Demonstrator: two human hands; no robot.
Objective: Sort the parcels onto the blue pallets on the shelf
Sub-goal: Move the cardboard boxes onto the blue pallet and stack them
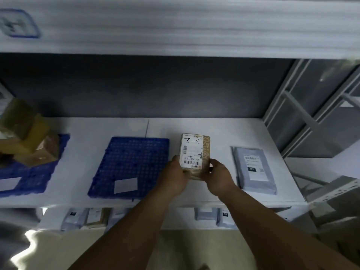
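Hands are holding a box (195,152) by its near end: left hand (174,177) and right hand (219,178) gripping its sides. Box is lying long, pointing away from them, over the shelf (214,133).

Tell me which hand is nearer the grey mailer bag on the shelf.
Right. The right hand grips the brown parcel just left of the grey mailer bag; the left hand is farther left.
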